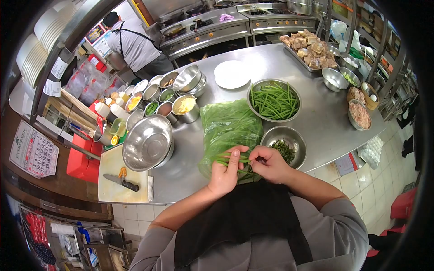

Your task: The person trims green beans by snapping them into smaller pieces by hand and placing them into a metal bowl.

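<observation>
My left hand is closed around a few green beans, thumb on top. My right hand pinches at the right-hand ends of these beans; its fingertips partly hide them. Both hands are over the near end of a green-filled clear plastic bag lying on the steel table. Beyond the right hand, a steel bowl contains short green bits, apparently bean ends. Farther back, a larger steel bowl holds long whole green beans.
Left of the bag stand an empty steel bowl and a cutting board with a knife. Several small containers sit behind. White plates and a tray of meat chunks are farther back. Another person stands at far left.
</observation>
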Tool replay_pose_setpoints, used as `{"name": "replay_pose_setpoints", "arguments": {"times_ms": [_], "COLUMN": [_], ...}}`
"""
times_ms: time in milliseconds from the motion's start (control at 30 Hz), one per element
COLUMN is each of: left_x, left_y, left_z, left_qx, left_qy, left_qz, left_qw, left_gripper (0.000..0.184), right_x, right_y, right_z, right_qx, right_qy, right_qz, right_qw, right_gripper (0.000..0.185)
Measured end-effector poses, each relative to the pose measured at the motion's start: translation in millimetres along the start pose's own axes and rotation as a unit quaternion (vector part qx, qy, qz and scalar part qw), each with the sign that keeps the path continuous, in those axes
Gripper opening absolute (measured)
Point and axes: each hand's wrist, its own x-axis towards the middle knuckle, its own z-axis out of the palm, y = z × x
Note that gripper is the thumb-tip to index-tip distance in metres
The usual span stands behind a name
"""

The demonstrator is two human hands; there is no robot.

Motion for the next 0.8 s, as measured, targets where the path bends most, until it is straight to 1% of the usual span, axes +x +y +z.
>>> {"name": "replay_pose_setpoints", "arguments": {"times_ms": [67,167,267,333,367,467,500,533,567,600,700,767,800], "left_x": [-1,-3,-4,-5,-5,-4,-4,-4,-4,-3,-1,-2,-1], "left_y": [-2,-2,-1,-2,-1,3,1,-1,1,5,4,3,3], "left_z": [2,6,7,7,7,1,-1,-3,-2,-1,2,3,5], "left_qx": [-0.019,-0.041,-0.049,-0.043,-0.038,-0.024,-0.021,-0.018,-0.015,-0.012,-0.031,-0.040,-0.038], "left_qy": [-0.009,-0.009,-0.013,-0.020,-0.008,0.016,0.017,0.019,0.025,0.032,0.039,0.037,0.033], "left_qz": [0.008,0.020,0.023,0.027,0.020,0.007,0.008,0.009,0.007,0.005,0.001,-0.002,-0.003], "left_qw": [1.000,0.999,0.998,0.998,0.999,1.000,1.000,1.000,1.000,0.999,0.999,0.999,0.999], "left_gripper": [0.033,0.034,0.035,0.035,0.037,0.040,0.040,0.040,0.040,0.040,0.037,0.036,0.036], "right_x": [2,2,2,2,3,8,6,5,4,3,0,-4,-7], "right_y": [10,3,-4,-6,-7,-12,-18,-24,-31,-34,-30,-26,-25], "right_z": [1,4,8,3,-2,-33,-45,-52,-59,-63,-60,-40,-29], "right_qx": [0.062,0.173,0.237,0.263,0.277,0.203,0.077,-0.126,-0.324,-0.507,-0.405,-0.252,-0.170], "right_qy": [0.017,0.022,0.059,0.081,0.091,0.094,0.076,0.092,0.103,0.110,0.047,-0.044,-0.088], "right_qz": [0.026,0.039,0.060,0.055,0.052,0.019,0.012,-0.047,-0.103,-0.155,-0.141,-0.046,0.003], "right_qw": [0.998,0.984,0.968,0.960,0.955,0.974,0.994,0.987,0.935,0.841,0.902,0.966,0.981], "right_gripper": [0.004,0.006,0.008,0.007,0.007,0.004,0.006,0.010,0.014,0.017,0.026,0.026,0.025]}}
